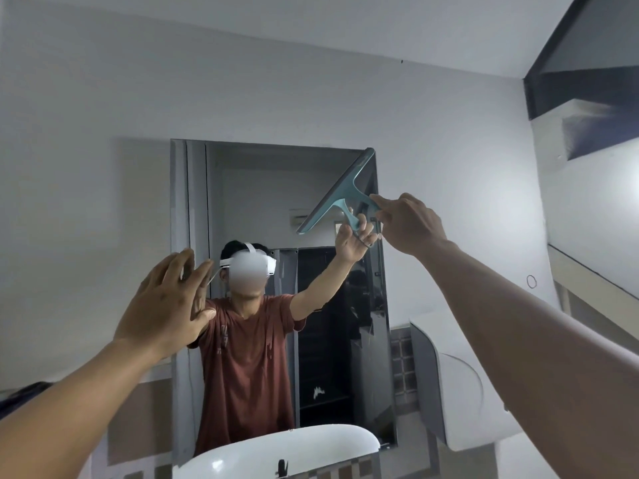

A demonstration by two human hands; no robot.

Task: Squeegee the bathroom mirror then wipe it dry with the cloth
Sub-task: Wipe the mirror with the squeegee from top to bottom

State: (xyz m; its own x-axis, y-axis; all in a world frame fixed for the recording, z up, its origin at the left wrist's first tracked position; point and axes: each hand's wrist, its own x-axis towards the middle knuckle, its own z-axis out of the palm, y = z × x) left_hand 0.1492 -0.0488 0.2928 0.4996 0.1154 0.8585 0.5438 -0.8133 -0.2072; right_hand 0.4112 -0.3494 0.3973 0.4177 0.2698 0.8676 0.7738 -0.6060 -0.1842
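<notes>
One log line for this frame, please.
phase: squeegeeing | right hand: holds teal squeegee, blade tilted at mirror top right | left hand: open, mirror's left edge | cloth: unseen

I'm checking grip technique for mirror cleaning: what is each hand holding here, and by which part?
The right hand holds the teal squeegee by its handle, blade against the mirror. The left hand holds nothing, fingers spread.

So the count: one mirror [332, 340] on the wall, one teal squeegee [337, 193] up against it, and two bare hands in shot, a left hand [162, 302] and a right hand [409, 224]. One white sink [311, 444] at the bottom edge, plus one white wall unit [446, 385] off to the right of the mirror.
</notes>
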